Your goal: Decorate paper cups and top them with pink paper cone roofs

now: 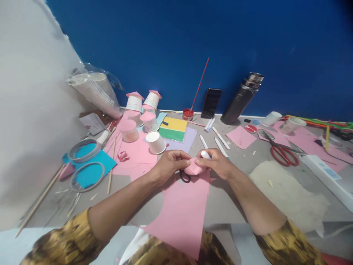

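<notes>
The pink paper piece [193, 169] is located above the near part of the grey table [226, 202], between both hands, over a large pink sheet [184, 217] with a curved cut along its left edge. Left hand [169, 167]: thumb and fingers closed on the left side of the piece. Right hand [219, 162]: thumb and fingers closed on the right side; a white cylindrical item [205, 154] lies against these fingers, its hold uncertain. Completed work, as judged from the layout: the rear-left cup [134, 103] and rear-right cup [152, 99] carry pink conical tops; pink tops also show on the cups in front of them. Outstanding: the piece in hand is bent and separate from any cup, so its shaping appears incomplete. The white paper cup [156, 142] beyond the left hand bears no pink top.
</notes>
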Demonstrator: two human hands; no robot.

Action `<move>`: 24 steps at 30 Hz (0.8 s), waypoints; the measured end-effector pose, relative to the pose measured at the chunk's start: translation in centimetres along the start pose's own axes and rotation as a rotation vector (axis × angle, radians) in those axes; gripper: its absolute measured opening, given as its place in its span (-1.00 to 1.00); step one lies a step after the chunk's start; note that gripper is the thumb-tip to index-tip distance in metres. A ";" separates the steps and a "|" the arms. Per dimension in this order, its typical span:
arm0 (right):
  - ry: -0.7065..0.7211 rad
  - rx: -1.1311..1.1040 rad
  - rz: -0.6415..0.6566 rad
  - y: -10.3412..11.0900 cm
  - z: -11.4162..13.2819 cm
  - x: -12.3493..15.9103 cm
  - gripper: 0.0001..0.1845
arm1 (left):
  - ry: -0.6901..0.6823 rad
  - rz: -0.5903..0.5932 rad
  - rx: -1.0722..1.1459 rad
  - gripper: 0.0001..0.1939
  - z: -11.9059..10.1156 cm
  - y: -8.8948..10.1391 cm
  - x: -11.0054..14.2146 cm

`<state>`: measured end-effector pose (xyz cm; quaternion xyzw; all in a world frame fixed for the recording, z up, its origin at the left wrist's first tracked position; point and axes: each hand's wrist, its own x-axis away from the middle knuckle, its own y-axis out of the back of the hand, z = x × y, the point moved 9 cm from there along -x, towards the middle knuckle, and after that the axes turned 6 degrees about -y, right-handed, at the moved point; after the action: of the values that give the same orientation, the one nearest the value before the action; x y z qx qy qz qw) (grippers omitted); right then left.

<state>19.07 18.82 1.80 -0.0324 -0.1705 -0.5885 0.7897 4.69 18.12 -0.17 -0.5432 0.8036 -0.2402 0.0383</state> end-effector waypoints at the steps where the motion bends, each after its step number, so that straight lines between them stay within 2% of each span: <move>1: -0.011 -0.028 -0.011 0.0 -0.3 0.0 -0.57 | 0.034 0.017 0.016 -0.62 0.3 -0.1 0.0; 4: -0.050 -0.160 -0.007 -0.2 -1.0 -0.2 -0.58 | 0.092 0.060 0.033 -0.65 0.8 -0.4 0.1; 8: -0.110 -0.359 -0.005 -0.8 -1.7 -0.5 -0.57 | 0.078 0.101 0.058 -0.67 0.4 -0.7 0.0; 11: -0.120 -0.418 -0.020 -1.1 -1.9 -0.7 -0.56 | 0.066 0.109 0.079 -0.64 0.1 -0.8 0.0; 15: -0.061 -0.418 -0.107 -0.6 -1.8 -0.7 -0.52 | 0.050 0.086 0.050 -0.63 0.0 -0.8 0.1; 20: 0.052 -0.294 -0.158 0.0 -1.5 -0.6 -0.57 | 0.018 -0.026 0.023 -0.60 0.1 0.2 -0.1; 24: 0.114 -0.225 -0.217 0.6 -1.0 -0.5 -0.57 | -0.019 -0.037 0.033 -0.59 -0.1 0.4 -0.1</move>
<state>19.70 19.19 0.80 -0.0685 -0.0612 -0.6864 0.7214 4.36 18.37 -0.32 -0.5594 0.7891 -0.2488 0.0505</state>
